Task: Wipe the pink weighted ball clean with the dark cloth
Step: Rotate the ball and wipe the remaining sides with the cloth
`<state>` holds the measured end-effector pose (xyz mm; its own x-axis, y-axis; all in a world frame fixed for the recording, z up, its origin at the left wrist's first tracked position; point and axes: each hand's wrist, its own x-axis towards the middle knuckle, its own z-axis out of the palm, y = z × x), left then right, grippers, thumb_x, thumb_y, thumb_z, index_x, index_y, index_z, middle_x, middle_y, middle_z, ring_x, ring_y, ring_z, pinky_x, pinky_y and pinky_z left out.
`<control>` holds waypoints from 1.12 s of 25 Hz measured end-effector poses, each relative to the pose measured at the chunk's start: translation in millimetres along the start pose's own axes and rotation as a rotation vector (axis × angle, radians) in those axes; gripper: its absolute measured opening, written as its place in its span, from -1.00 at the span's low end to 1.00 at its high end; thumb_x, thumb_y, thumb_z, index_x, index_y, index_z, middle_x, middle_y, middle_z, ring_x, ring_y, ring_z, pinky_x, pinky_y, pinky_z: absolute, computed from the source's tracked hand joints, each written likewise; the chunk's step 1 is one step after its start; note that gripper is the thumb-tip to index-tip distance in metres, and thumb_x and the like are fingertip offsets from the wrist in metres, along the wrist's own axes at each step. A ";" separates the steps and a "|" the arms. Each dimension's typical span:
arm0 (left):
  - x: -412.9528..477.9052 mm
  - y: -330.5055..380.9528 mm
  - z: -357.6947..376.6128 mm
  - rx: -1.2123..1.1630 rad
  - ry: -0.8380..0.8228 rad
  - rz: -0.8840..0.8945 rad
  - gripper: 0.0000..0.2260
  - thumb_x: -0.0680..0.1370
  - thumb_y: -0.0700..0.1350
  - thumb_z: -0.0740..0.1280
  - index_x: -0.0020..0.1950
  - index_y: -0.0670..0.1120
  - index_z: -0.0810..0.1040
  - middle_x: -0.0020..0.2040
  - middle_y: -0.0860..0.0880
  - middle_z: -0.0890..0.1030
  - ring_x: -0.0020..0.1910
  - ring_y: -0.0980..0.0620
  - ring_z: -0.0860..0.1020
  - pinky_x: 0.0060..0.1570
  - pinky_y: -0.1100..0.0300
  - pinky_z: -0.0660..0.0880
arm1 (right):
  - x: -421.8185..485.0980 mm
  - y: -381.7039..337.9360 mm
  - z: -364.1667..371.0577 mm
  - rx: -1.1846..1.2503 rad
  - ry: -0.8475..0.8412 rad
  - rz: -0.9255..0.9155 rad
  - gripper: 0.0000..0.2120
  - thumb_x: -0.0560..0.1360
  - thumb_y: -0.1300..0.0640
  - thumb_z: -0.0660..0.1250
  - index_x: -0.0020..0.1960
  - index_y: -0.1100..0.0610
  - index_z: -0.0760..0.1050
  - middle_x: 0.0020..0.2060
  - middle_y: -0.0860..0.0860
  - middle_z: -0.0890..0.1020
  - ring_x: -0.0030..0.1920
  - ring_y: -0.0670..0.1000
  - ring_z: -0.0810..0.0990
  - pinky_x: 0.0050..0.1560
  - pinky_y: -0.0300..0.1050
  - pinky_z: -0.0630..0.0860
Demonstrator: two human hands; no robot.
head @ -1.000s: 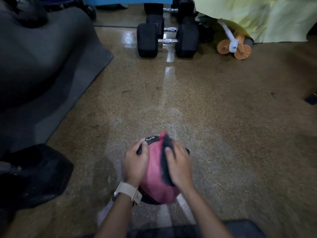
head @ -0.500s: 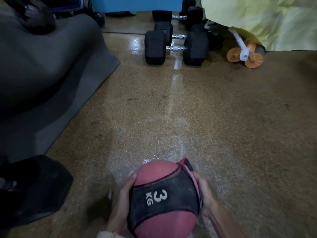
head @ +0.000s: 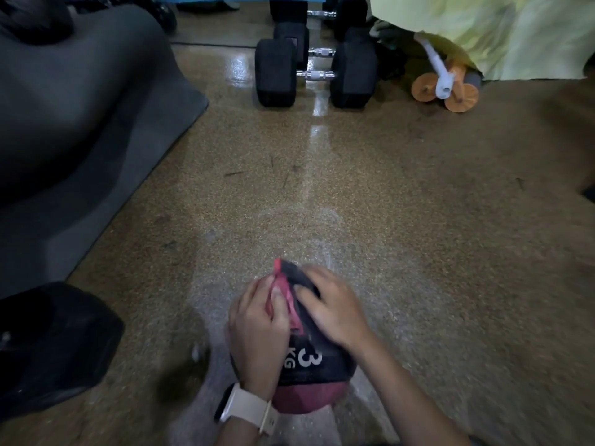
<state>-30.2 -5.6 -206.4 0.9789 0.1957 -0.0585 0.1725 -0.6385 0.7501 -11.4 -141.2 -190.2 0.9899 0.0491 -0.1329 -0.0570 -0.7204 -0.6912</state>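
Observation:
The pink weighted ball [head: 302,397] sits on the speckled floor close in front of me, its black band marked "3 KG" facing up. The dark cloth [head: 294,278] lies over the ball's far top, with a pink edge sticking up beside it. My right hand [head: 335,312] covers the cloth, fingers curved over it, holding it against the ball. My left hand [head: 257,329], with a pale watch on its wrist, grips the ball's left side, thumb beside the pink edge.
Black dumbbells [head: 315,75] stand at the far middle. An orange wheeled roller [head: 444,91] and a yellow-green sheet [head: 499,33] lie far right. A grey mat [head: 96,140] fills the left, with a black bag [head: 48,349] near left.
The ball was lifted and turned in both hands, then came back down to the floor with the "3 KG" band up. My right hand now covers the cloth on its far top.

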 end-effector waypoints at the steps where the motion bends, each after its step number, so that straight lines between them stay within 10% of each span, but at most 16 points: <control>1: -3.4 -0.8 0.9 0.001 0.031 0.017 -0.45 0.54 0.20 0.04 0.32 0.03 0.65 0.35 -0.01 0.63 0.35 -0.11 0.55 0.34 -0.10 0.48 | 10.6 1.2 -8.0 0.113 -0.069 0.152 -0.71 0.55 -0.09 0.13 0.09 -0.02 0.56 0.07 -0.07 0.62 0.11 0.00 0.56 0.17 0.01 0.46; 3: -6.4 -2.8 5.0 -0.005 0.037 -0.001 -0.46 0.54 0.23 0.03 0.32 0.08 0.64 0.37 0.02 0.61 0.39 -0.08 0.53 0.36 -0.15 0.46 | 13.3 -0.9 -8.9 0.116 -0.047 0.257 -0.69 0.55 -0.09 0.10 -0.03 0.04 0.55 -0.05 -0.01 0.63 0.00 0.05 0.59 0.09 0.04 0.50; 8: -10.6 -17.2 3.9 -0.038 -0.005 0.047 -0.40 0.59 0.23 -0.05 0.39 0.04 0.59 0.42 0.06 0.57 0.45 -0.05 0.49 0.43 -0.16 0.40 | -35.4 -24.9 18.4 -0.247 0.159 -0.133 -0.58 0.56 -0.13 0.01 0.25 -0.04 0.50 0.25 -0.13 0.54 0.31 -0.01 0.42 0.27 0.08 0.35; 11: -24.9 -22.1 2.2 0.026 -0.014 0.005 -0.40 0.59 0.27 -0.11 0.44 0.14 0.53 0.47 0.13 0.51 0.52 -0.01 0.39 0.50 -0.15 0.31 | 7.8 -27.5 0.6 -0.126 -0.142 0.122 -0.66 0.54 -0.09 0.07 -0.01 0.08 0.53 0.00 0.05 0.63 0.08 0.13 0.58 0.07 0.03 0.49; 18: -29.2 -20.1 -6.4 0.076 -0.147 -0.017 -0.28 0.51 0.30 -0.32 0.53 0.26 0.34 0.59 0.18 0.32 0.62 0.05 0.20 0.57 -0.12 0.16 | -102.0 -28.7 30.3 -0.268 0.198 -0.052 -0.50 0.63 -0.19 -0.18 0.45 -0.12 0.30 0.44 -0.09 0.37 0.48 0.06 0.28 0.43 0.14 0.23; 23: -53.6 -13.0 -9.1 0.134 -0.180 0.048 -0.35 0.55 0.29 -0.29 0.57 0.25 0.26 0.62 0.18 0.25 0.63 0.02 0.14 0.55 -0.23 0.16 | -33.4 -17.0 7.5 -0.119 0.059 0.229 -0.39 0.49 -0.22 -0.14 0.26 0.05 0.47 0.25 0.04 0.53 0.33 0.15 0.43 0.31 0.20 0.35; 28: -63.0 -28.2 -15.9 0.131 -0.209 0.087 -0.28 0.54 0.31 -0.34 0.61 0.18 0.20 0.65 0.16 0.15 0.66 0.02 0.07 0.60 -0.17 0.08 | -119.2 -32.6 28.8 -0.267 0.100 0.025 -0.39 0.53 -0.24 -0.26 0.53 -0.15 0.10 0.49 -0.25 0.08 0.54 -0.08 -0.08 0.50 0.14 -0.12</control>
<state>-98.5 11.9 -213.4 0.9896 -0.0135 -0.1431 0.0864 -0.7400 0.6670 -131.2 -103.7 -172.3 0.9973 -0.0303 -0.0674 -0.0588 -0.8778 -0.4755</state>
